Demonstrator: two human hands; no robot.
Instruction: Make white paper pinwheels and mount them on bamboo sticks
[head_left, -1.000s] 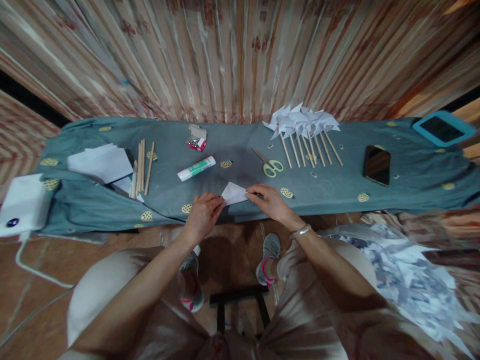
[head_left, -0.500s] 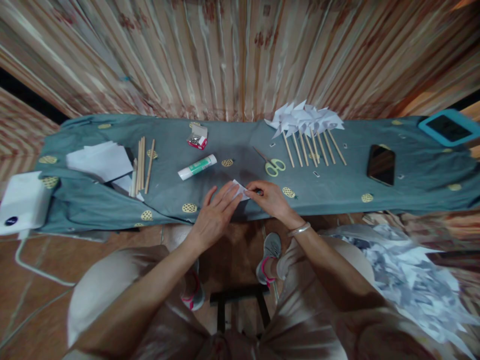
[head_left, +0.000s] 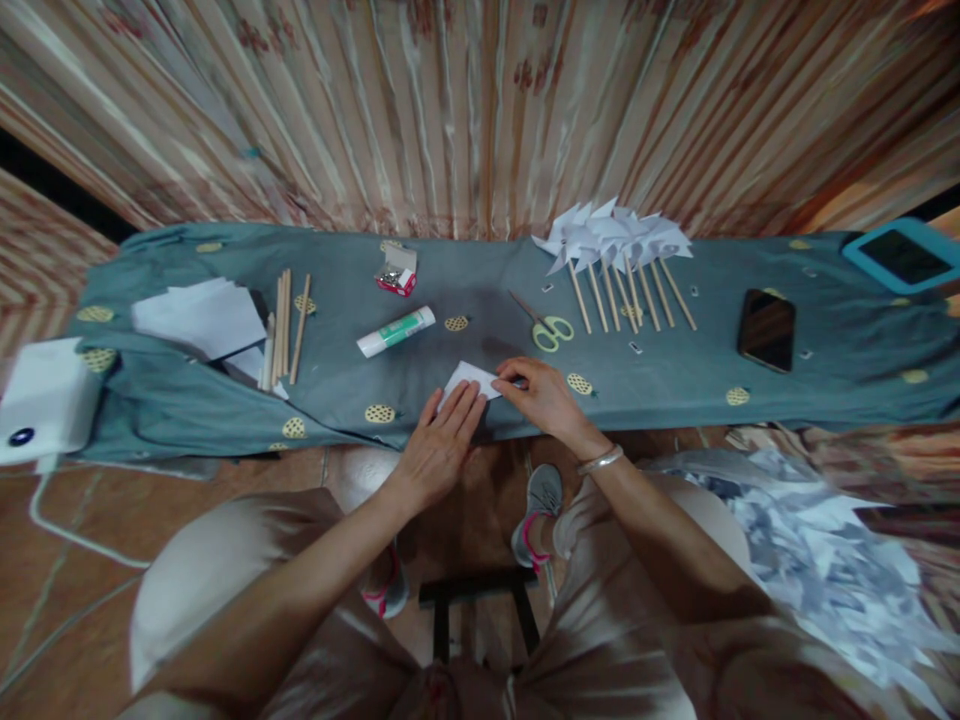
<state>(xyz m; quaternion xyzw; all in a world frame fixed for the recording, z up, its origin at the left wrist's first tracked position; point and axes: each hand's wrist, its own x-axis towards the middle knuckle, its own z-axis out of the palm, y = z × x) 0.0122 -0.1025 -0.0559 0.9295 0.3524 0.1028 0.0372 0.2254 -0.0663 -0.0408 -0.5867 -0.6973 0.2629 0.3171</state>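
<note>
A small folded piece of white paper lies at the front of the cloth-covered table, partly under my fingers. My left hand rests flat on its near side with the fingers stretched out. At the paper's right corner, my right hand pinches the edge between thumb and fingers. Scissors with green handles lie just beyond my right hand. A green and white glue stick is on the cloth beyond my left hand.
Paper pinwheels on sticks lie at the back right, near a phone and a blue-framed tablet. Leftward are wooden sticks, white paper sheets and a small box of metal pins. More pinwheels are heaped at lower right.
My left hand has slid down toward me, so more of the folded paper shows. My right hand keeps its pinch at the right corner.
</note>
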